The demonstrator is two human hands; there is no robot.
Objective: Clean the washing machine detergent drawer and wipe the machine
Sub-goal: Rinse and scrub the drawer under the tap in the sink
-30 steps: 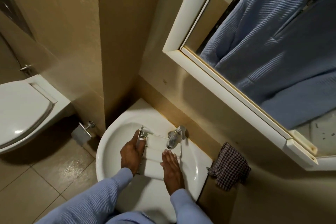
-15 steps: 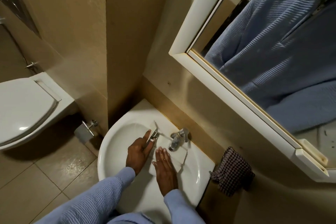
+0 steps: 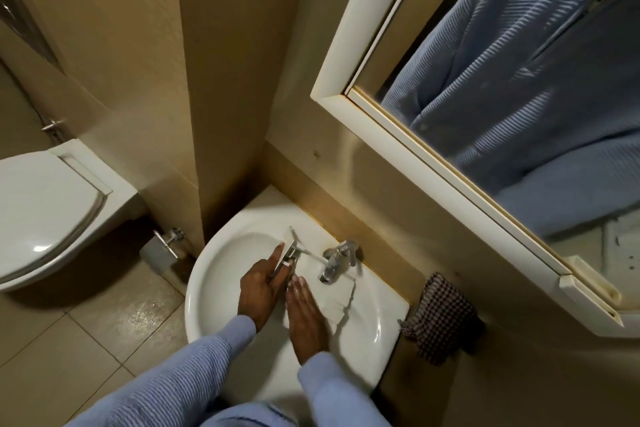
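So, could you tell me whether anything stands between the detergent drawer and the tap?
Nothing visible does: the detergent drawer lies in the sink below the tap, the left hand holding its end, the right hand flat on it.

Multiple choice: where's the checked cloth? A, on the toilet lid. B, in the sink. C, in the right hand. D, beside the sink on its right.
D: the cloth lies just past the right rim of the sink, outside the basin.

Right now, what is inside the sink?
The white drawer, held by the left hand, with the right hand flat on it. The drain is covered.
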